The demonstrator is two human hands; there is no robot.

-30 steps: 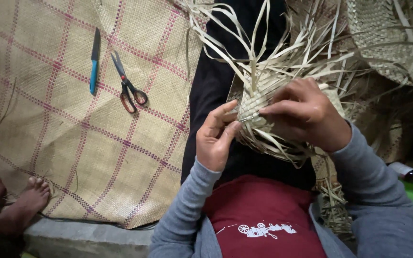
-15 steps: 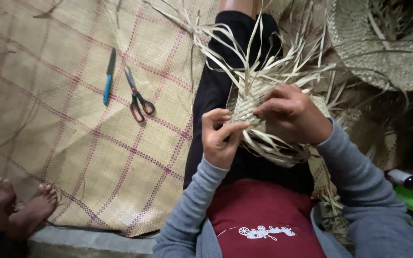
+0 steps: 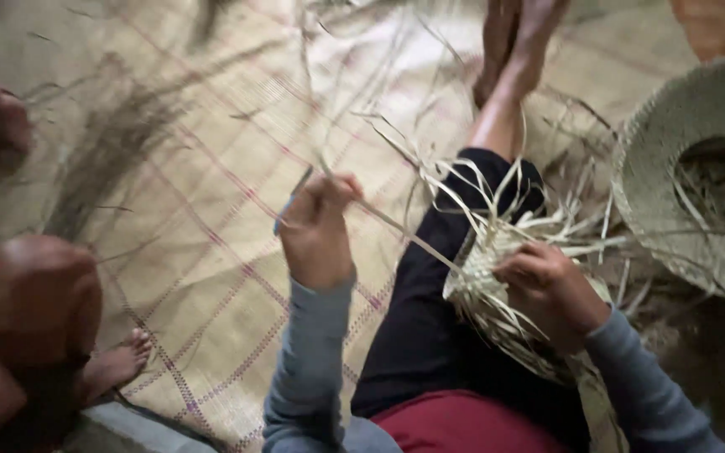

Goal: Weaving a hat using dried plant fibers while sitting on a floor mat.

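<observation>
- Weave (image 3: pixel 484 273): a small, partly woven piece of pale leaf strips, resting on the person's lap over the black trouser leg (image 3: pixel 430 335), right of centre in the view.
- Right hand (image 3: pixel 547 289): closed on the weave's woven body, thumb and fingers clamping its upper edge; the piece is steadied against the thigh.
- Left hand (image 3: pixel 316 231): raised to the left of the weave, closed in a pinch on one long strip (image 3: pixel 396 226). The strip runs taut and straight from that hand down to the weave.
- Handling, judged: the weave looks very light; one hand carries it without strain. The woven part appears firm enough to hold shape, while the loose ends fan out springy and stiff.
- The strips look thin and dry. They should bend along their length but may crease or split if folded sharply or pulled at an angle.
- Surface looks smooth, so a single strip could slip; a pinch close to the end, as shown, suits it.
- Best hold, judged: on the dense woven body, not on the loose ends, which would shift the pattern.
- Surroundings: a checked mat (image 3: pixel 237 168) covers the floor; a woven hat (image 3: pixel 698 176) lies at right, apart from the weave. Another person's foot (image 3: pixel 115 365) rests at lower left, clear of the hands.
- The picture is blurred by motion; fine weave detail cannot be read.
</observation>
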